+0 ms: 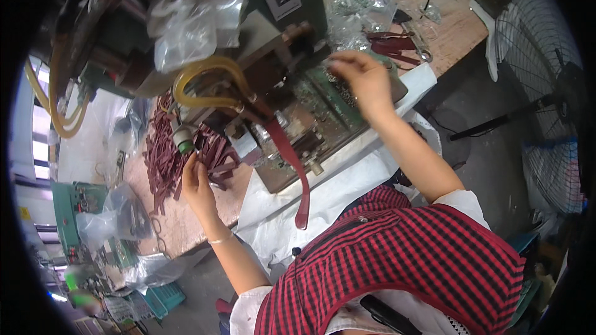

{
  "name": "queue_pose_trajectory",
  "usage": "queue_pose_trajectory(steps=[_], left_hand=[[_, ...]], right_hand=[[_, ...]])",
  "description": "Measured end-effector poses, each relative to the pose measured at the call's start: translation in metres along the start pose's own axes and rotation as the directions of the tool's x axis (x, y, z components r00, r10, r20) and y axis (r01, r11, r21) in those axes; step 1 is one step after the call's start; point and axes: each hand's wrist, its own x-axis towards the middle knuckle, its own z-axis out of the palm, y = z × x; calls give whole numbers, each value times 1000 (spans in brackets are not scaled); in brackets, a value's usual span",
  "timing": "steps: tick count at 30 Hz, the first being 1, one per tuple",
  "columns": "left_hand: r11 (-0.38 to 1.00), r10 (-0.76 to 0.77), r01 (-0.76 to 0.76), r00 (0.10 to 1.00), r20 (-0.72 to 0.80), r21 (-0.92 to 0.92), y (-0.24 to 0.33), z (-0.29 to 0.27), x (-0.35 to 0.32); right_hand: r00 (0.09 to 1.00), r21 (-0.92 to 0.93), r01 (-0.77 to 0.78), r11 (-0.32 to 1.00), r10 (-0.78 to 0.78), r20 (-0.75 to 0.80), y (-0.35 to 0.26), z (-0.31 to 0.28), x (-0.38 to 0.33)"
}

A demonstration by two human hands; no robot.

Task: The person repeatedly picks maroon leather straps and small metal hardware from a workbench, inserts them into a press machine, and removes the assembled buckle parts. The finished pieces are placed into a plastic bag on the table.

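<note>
A dark red leather strap (292, 161) is seen hanging over the near edge of the bench (186, 223), its upper end lying in the green press machine (273, 56). The left hand (197, 183) is closed on strips in the pile of dark red strips (167, 155). Farther off, the right hand (360, 77) is held with fingers pinched together over small metal parts (344, 96); what it grips cannot be told.
</note>
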Motion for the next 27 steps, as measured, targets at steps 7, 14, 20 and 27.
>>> queue_pose_trajectory(steps=[7, 14, 20, 27], left_hand=[[926, 103, -172, 972, -212, -337, 120, 40, -19], [790, 537, -529, 841, -67, -309, 177, 59, 2], [662, 748, -736, 661, 63, -143, 165, 73, -28], [391, 839, -914, 401, 368, 104, 166, 108, -55]], right_hand=[[932, 93, 147, 985, -169, 321, -58, 62, -54], [935, 164, -57, 985, -4, 354, -77, 80, -66], [826, -161, 439, 884, -326, 461, -88, 40, -65], [811, -862, 456, 221, -501, 301, 6, -43, -7]])
